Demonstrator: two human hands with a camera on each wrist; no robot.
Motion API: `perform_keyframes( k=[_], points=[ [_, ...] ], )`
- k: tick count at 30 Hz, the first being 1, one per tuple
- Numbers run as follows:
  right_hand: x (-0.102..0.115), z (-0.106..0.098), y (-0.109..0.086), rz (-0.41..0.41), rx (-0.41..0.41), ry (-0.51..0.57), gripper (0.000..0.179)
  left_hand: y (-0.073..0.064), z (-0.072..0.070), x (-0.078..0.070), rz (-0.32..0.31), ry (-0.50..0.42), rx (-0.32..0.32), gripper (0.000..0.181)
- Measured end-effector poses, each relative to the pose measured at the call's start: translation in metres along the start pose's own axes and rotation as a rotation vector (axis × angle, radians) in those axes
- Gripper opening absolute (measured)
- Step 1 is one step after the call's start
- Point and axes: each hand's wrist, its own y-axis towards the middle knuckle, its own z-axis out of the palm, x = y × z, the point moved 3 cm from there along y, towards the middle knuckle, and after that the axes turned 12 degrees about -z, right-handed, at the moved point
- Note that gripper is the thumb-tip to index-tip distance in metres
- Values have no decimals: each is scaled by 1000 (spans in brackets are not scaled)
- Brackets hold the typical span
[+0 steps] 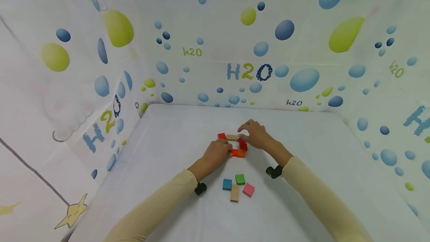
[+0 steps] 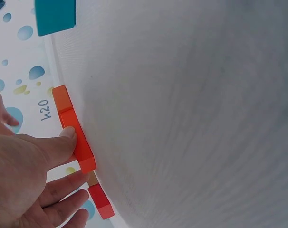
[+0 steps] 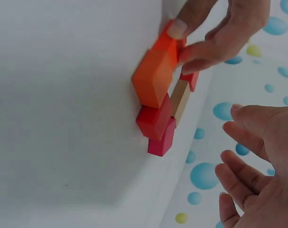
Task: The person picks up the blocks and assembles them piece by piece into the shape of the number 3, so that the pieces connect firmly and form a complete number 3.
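Observation:
A ring of small blocks lies on the white table. My left hand (image 1: 215, 154) is at its near left side, pinching a red-orange block (image 2: 82, 147) between thumb and fingers. Touching that block is an orange block (image 3: 152, 78), followed by a red block (image 3: 154, 118) and a crimson block (image 3: 162, 140). A wooden block (image 1: 231, 137) and another red block (image 1: 221, 136) form the far side. Beside the crimson block, my right hand (image 1: 256, 134) hovers with fingers loosely bent and apart, holding nothing.
Nearer to me lie a blue block (image 1: 227, 184), a green block (image 1: 240, 179), a pink block (image 1: 248, 190) and a wooden block (image 1: 234, 193). A patterned curtain (image 1: 215, 47) stands behind the table and along its sides.

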Motion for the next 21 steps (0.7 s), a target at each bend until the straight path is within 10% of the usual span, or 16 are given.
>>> perform_keyframes(
  k=[21],
  points=[
    [54,38,-106,8,177,137,31,1,3,1,-6,25,27,20]
  ],
)
